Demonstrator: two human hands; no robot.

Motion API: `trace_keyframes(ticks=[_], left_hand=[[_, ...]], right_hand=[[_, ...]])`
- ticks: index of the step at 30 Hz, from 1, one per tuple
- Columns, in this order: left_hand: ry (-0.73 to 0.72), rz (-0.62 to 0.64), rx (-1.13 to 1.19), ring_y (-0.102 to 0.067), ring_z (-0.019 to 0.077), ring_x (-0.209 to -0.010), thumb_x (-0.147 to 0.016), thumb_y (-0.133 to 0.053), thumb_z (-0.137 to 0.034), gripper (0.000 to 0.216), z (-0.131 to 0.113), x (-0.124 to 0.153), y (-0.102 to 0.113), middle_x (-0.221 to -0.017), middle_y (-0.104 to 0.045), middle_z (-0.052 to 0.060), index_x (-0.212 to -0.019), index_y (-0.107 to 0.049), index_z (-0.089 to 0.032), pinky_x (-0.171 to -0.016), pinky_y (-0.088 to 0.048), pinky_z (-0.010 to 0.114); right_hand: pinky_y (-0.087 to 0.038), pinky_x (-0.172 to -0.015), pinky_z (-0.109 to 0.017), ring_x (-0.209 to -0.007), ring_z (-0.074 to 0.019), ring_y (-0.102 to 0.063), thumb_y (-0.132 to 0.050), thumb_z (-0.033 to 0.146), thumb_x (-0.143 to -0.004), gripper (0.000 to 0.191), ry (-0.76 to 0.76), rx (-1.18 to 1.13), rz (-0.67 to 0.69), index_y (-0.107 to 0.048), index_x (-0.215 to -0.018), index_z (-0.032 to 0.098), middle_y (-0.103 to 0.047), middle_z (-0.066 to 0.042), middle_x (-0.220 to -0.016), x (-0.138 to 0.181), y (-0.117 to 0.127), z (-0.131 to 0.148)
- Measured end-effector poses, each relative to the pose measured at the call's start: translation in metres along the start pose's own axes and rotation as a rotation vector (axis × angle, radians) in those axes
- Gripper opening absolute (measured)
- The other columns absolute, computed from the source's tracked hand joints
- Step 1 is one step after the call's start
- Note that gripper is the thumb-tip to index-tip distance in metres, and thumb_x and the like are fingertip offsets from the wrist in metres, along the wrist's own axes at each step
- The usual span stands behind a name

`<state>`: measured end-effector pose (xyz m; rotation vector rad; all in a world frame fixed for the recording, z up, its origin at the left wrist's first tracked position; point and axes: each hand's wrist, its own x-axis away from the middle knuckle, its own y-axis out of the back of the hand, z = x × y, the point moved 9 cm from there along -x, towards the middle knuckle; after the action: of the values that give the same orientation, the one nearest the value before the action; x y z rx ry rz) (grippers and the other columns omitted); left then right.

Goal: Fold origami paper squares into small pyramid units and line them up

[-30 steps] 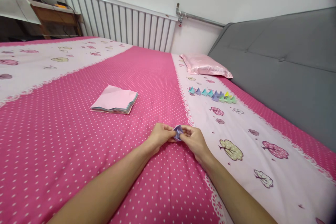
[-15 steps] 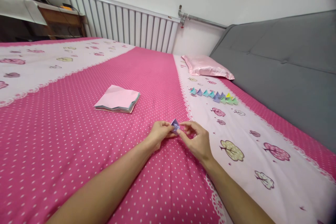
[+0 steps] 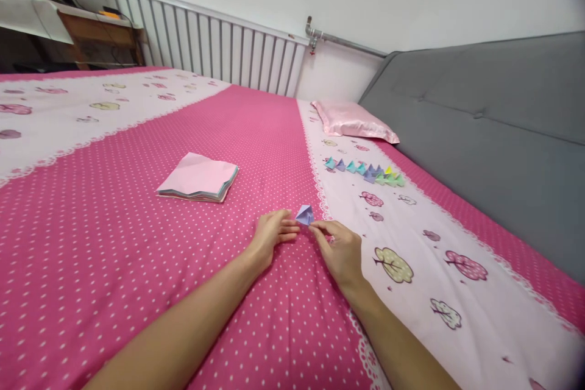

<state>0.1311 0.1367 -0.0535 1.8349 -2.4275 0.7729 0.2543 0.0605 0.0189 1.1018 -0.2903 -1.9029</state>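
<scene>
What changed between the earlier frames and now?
The left hand has opened, apparently letting go of the purple paper, which the right hand now pinches, slightly higher in view. The paper stack, small folded papers and pillow stayed put.

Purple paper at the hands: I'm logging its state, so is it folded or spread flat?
Folded: the purple paper shows angled faces and pointed corners, not one flat sheet, where the right hand pinches it.
</scene>
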Motion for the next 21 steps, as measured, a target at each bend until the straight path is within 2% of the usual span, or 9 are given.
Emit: trace_keyframes(ticks=[3,6,9,11,14,17,21], left_hand=[[0.004,-0.012,-0.044,-0.062,0.0144,-0.057,-0.072,-0.050,-0.029,0.022,-0.001,-0.001,0.000,-0.073,-0.066,0.011,-0.077,-0.056,-0.009,-0.055,-0.051,0.025],[-0.040,0.008,-0.127,-0.061,0.0134,-0.056,-0.073,-0.049,-0.029,0.022,-0.004,-0.003,-0.002,-0.074,-0.065,0.010,-0.078,-0.056,-0.009,-0.053,-0.050,0.024],[-0.056,0.032,-0.185,-0.060,0.0123,-0.054,-0.075,-0.050,-0.032,0.026,-0.002,-0.006,-0.002,-0.074,-0.064,0.010,-0.081,-0.056,-0.008,-0.054,-0.049,0.023],[-0.061,0.049,-0.216,-0.059,0.0113,-0.054,-0.075,-0.051,-0.036,0.030,0.001,-0.008,-0.003,-0.076,-0.064,0.010,-0.083,-0.056,-0.008,-0.054,-0.048,0.023],[-0.055,0.069,-0.255,-0.057,0.0099,-0.053,-0.075,-0.052,-0.041,0.034,0.004,-0.010,-0.005,-0.077,-0.064,0.009,-0.082,-0.056,-0.008,-0.053,-0.047,0.022],[-0.048,0.063,-0.289,-0.057,0.0097,-0.054,-0.075,-0.053,-0.044,0.037,0.004,-0.010,-0.005,-0.077,-0.064,0.009,-0.083,-0.057,-0.009,-0.053,-0.046,0.021],[-0.034,0.061,-0.297,-0.057,0.0104,-0.055,-0.072,-0.055,-0.048,0.040,0.006,-0.011,-0.003,-0.078,-0.065,0.009,-0.082,-0.059,-0.009,-0.052,-0.045,0.021]], right_hand=[[-0.047,-0.070,-0.026,-0.071,-0.0151,-0.062,-0.053,0.025,-0.081,0.016,-0.037,0.049,-0.060,-0.068,-0.082,0.021,-0.069,-0.002,-0.080,-0.015,0.013,-0.017],[-0.046,-0.068,-0.026,-0.069,-0.0154,-0.062,-0.053,0.027,-0.080,0.016,-0.107,0.146,-0.104,-0.068,-0.082,0.021,-0.070,-0.002,-0.080,-0.039,0.032,-0.045],[-0.045,-0.068,-0.026,-0.071,-0.0161,-0.062,-0.051,0.027,-0.081,0.018,-0.191,0.315,-0.097,-0.068,-0.084,0.022,-0.070,-0.001,-0.081,-0.064,0.051,-0.081],[-0.043,-0.067,-0.025,-0.074,-0.0164,-0.062,-0.049,0.028,-0.081,0.019,-0.312,0.459,-0.080,-0.067,-0.088,0.025,-0.070,0.000,-0.082,-0.077,0.064,-0.112],[-0.042,-0.065,-0.027,-0.079,-0.0187,-0.061,-0.047,0.026,-0.081,0.021,-0.392,0.520,-0.101,-0.067,-0.088,0.025,-0.070,-0.001,-0.084,-0.097,0.079,-0.149],[-0.041,-0.065,-0.028,-0.082,-0.0198,-0.060,-0.045,0.026,-0.082,0.022,-0.446,0.559,-0.111,-0.066,-0.090,0.025,-0.069,-0.002,-0.089,-0.119,0.084,-0.182],[-0.041,-0.067,-0.028,-0.082,-0.0198,-0.059,-0.044,0.025,-0.083,0.023,-0.491,0.602,-0.099,-0.065,-0.091,0.025,-0.067,-0.002,-0.091,-0.146,0.078,-0.217]])
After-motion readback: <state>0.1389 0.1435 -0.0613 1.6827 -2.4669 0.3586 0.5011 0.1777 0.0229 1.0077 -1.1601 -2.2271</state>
